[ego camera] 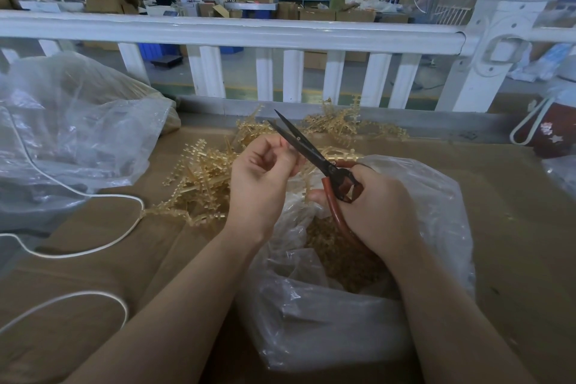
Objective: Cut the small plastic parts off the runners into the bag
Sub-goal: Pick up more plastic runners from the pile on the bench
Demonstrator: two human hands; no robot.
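Item: scissors (314, 156), red-brown handles, dark blades parted, long axis running from the handles up and away to the left. Held by the right hand (371, 206), its grip closed through the handle loops.

Item: left hand (261, 174), raised just left of the scissors, fingers curled in toward the thumb beside the blades (whether they pinch a runner I cannot tell; nothing shows plainly between them).

Item: clear plastic bag (358, 305), open directly below the scissors, cut amber parts (343, 256) heaped inside.

Item: uncut runners (205, 178), amber, piled on the cardboard-covered worktop (514, 227) left of and beyond the scissors; the left hand is the nearer.

Judgement: the next runner likely comes from that pile, fed rightward into the blades over the bag.
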